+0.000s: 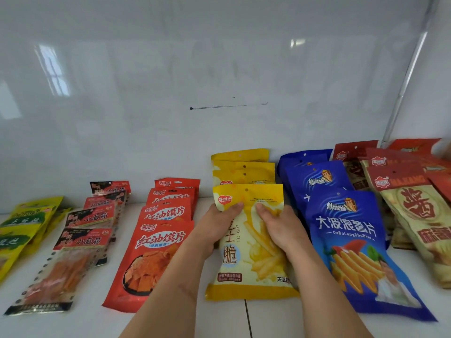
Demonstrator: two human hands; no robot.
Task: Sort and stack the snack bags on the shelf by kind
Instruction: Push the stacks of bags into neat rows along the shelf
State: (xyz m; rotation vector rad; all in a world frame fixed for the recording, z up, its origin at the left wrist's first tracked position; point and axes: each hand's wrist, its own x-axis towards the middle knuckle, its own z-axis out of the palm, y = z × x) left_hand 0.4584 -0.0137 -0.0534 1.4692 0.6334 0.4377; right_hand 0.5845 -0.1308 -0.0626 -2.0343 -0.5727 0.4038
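Note:
Both my hands hold the front yellow fries bag [253, 267] at the middle of the white shelf [219, 318]. My left hand [219, 228] grips its left edge and my right hand [278, 225] presses on its upper right. Behind it several more yellow bags [244, 167] lean in a row. Left of them lie a row of red bags [156, 254], a row of black-and-red clear packs [63, 267] and green-yellow bags [22, 230]. To the right stand blue chip bags [356, 247] and tan bags with red tops [412, 211].
A glossy white wall [219, 69] closes the back of the shelf right behind the rows. A metal upright [405, 86] runs up at the far right. Bare shelf shows along the front edge, with a seam near the bottom middle.

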